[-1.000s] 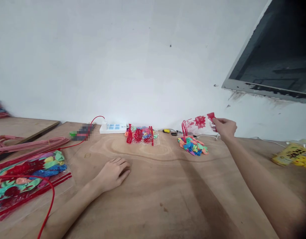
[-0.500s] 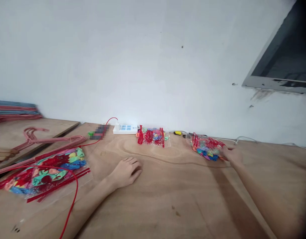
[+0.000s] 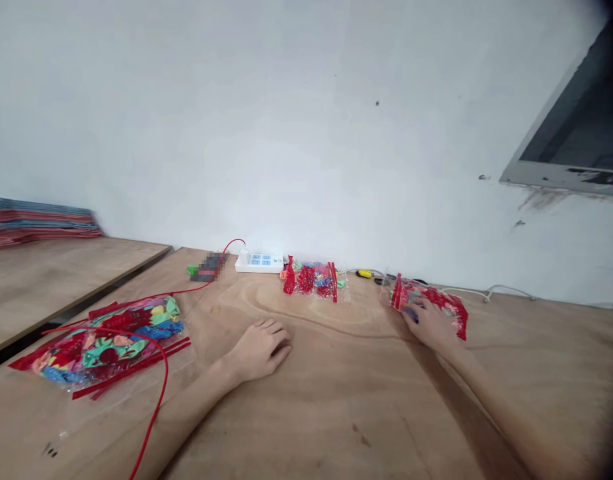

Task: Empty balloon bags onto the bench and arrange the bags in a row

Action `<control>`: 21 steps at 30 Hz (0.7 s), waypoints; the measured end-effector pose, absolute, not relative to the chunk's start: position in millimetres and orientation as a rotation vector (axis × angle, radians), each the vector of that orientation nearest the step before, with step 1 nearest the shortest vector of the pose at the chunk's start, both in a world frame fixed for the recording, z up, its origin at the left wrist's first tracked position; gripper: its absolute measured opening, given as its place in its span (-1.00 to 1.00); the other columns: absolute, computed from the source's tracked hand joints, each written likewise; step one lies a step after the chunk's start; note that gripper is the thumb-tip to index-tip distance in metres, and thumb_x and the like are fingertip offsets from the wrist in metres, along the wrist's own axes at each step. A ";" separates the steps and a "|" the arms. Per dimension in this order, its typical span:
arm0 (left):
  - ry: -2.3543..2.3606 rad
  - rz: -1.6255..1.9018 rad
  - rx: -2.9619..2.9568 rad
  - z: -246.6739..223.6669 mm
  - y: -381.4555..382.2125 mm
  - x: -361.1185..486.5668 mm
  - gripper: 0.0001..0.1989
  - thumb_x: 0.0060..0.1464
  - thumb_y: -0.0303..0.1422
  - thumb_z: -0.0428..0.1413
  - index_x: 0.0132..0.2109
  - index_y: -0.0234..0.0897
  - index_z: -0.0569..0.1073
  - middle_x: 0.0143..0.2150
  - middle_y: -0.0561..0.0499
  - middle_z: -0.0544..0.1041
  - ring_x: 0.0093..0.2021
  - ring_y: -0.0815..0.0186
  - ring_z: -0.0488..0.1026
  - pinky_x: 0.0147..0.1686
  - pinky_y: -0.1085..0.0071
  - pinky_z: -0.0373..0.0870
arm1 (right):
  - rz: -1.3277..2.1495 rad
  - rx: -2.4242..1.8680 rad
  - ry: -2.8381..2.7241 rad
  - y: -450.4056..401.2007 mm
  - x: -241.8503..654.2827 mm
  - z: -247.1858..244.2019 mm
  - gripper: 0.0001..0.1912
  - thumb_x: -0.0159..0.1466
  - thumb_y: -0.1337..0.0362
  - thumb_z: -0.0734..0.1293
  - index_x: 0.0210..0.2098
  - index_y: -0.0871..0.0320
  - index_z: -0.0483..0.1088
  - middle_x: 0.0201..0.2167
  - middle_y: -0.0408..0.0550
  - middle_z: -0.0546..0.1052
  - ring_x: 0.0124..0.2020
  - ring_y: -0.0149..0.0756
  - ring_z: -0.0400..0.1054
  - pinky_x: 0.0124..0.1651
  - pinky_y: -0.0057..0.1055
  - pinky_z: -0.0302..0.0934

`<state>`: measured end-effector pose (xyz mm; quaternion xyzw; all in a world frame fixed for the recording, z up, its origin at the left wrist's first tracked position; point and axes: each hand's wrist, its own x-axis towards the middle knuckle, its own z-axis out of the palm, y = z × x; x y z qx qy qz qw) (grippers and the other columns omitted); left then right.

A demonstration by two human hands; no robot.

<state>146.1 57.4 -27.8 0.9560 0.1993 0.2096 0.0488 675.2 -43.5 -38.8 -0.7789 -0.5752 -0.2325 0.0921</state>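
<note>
My left hand (image 3: 261, 348) rests on the wooden table (image 3: 311, 407), its fingers loosely curled and apart with nothing held. On the right, my right hand (image 3: 429, 325) lies over the front of a clear bag with red edges (image 3: 451, 309); its fingertips touch the bag, and whether they grip it cannot be made out. A second bag of colourful pieces (image 3: 314, 279) lies against the wall in the middle. At the left is a larger bag of coloured balloon-like pieces (image 3: 121, 340), with a red cable (image 3: 165, 373) running across it.
A white power strip (image 3: 259, 261), a pixelated dark object (image 3: 208, 267) and a yellow item (image 3: 364, 273) sit along the wall. Stacked hangers (image 3: 41, 223) stand far left. A gap separates two table boards. A screen (image 3: 576, 127) hangs at the upper right.
My right hand has moved left from the right end of the bag to its front, and the bag lies turned differently. The pink hangers beside the left bag are gone. The view has shifted slightly.
</note>
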 end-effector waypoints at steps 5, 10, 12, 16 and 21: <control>0.607 0.642 2.911 -27.5 57.6 146.5 -0.86 0.42 -0.29 0.11 -0.03 -0.19 0.54 -0.05 -0.06 0.62 -0.01 0.11 0.57 0.04 0.18 0.45 | -0.608 -2.352 -1.830 -53.4 664.9 -53.9 -0.54 0.54 0.12 0.15 0.02 0.16 0.64 -0.02 0.20 0.61 -0.07 0.09 0.54 0.04 -0.06 0.36; 0.609 0.632 2.917 -27.0 56.5 146.5 -0.86 0.42 -0.29 0.10 -0.03 -0.19 0.54 -0.05 -0.06 0.62 -0.02 0.11 0.57 0.03 0.18 0.45 | -0.513 -2.313 -1.828 -63.8 663.5 -61.0 -0.42 0.59 0.02 0.04 0.03 0.12 0.64 0.00 0.18 0.61 -0.03 0.06 0.54 0.09 -0.07 0.35; 0.610 0.638 2.920 -26.8 55.9 146.5 -0.86 0.42 -0.29 0.10 -0.03 -0.19 0.54 -0.05 -0.06 0.62 -0.03 0.12 0.57 0.02 0.18 0.45 | -0.474 -2.291 -1.843 -65.5 664.8 -63.1 -0.38 0.60 -0.02 0.01 0.03 0.12 0.64 -0.01 0.18 0.61 0.00 0.06 0.53 0.13 -0.05 0.34; 0.599 0.652 2.932 -26.9 55.7 146.6 -0.86 0.43 -0.29 0.10 -0.03 -0.19 0.54 -0.06 -0.06 0.62 -0.03 0.13 0.57 0.02 0.18 0.45 | -0.419 -2.280 -1.819 -61.5 675.7 -64.4 -0.35 0.59 -0.05 0.00 0.03 0.11 0.65 0.00 0.19 0.60 0.01 0.08 0.52 0.17 -0.01 0.34; 0.577 0.631 2.972 -26.8 56.5 147.1 -0.84 0.44 -0.30 0.08 -0.03 -0.20 0.54 -0.05 -0.08 0.61 -0.03 0.11 0.58 0.03 0.18 0.45 | -0.363 -2.208 -1.833 -47.3 699.3 -61.5 -0.37 0.56 -0.01 0.03 -0.01 0.18 0.66 -0.04 0.24 0.61 -0.03 0.09 0.52 0.16 0.00 0.36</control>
